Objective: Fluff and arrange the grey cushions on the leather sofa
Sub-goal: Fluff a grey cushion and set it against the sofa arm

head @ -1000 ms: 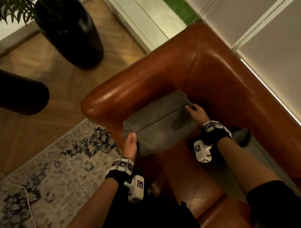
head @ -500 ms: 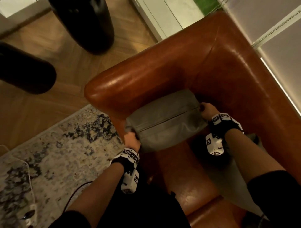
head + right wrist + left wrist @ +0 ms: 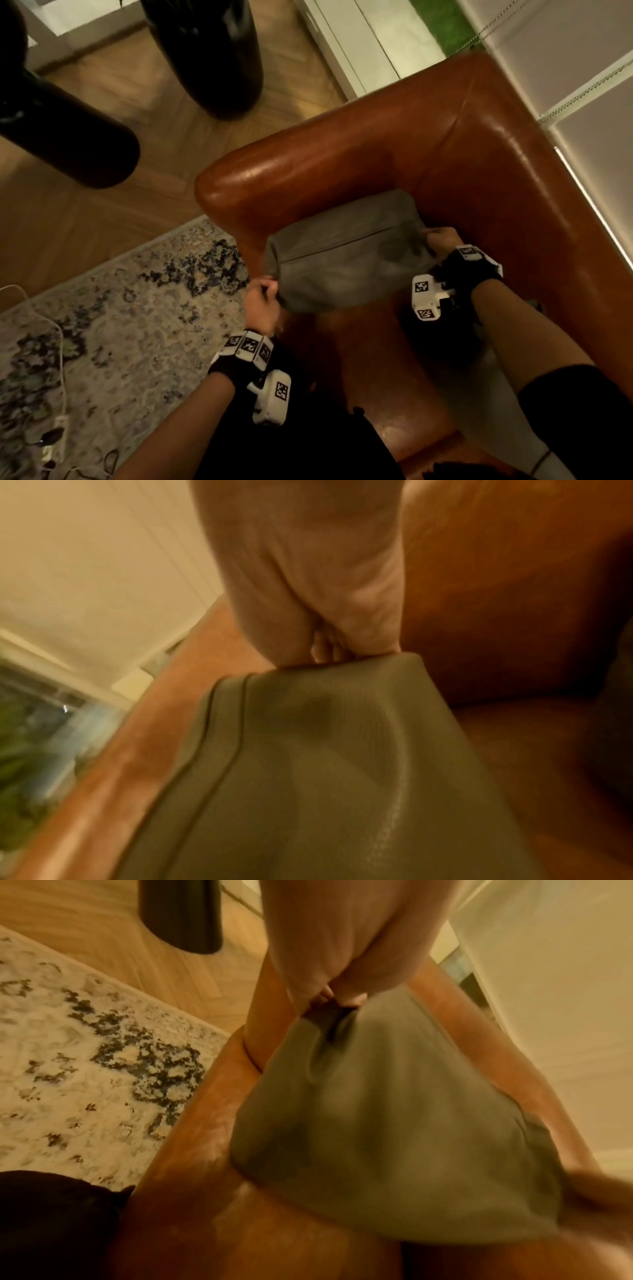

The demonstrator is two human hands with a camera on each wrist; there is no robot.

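- The left hand (image 3: 262,303) is the nearer of the two, at the front end of the grey cushion (image 3: 346,253); its fingers (image 3: 346,996) are curled round a gathered corner of the fabric, which bunches into folds just below the grip.
- From that hand the cushion runs away and to the right, its long axis roughly parallel with the sofa's rolled armrest (image 3: 308,164), a seam line running end to end along the top face.
- The cushion appears to stand on its long edge on the leather seat (image 3: 387,359), close beside or leaning on the inner face of the armrest; whether its underside rests on the seat or is lifted just clear I cannot tell.
- The right hand (image 3: 442,240) holds the far end, tucked toward the corner where the armrest meets the sofa back (image 3: 534,192); the wrist view shows its fingers (image 3: 325,645) clenched on that top corner.
- So the cushion spans straight between the two hands, each gripping one end, neither hand free.
- My judgement: any shake, stretch or squeeze to fluff it acts along this hand-to-hand line, and the left hand has the open side, while the right is hemmed in by the sofa corner.
- Beyond the left hand, past the sofa edge, lies a patterned rug (image 3: 120,325).
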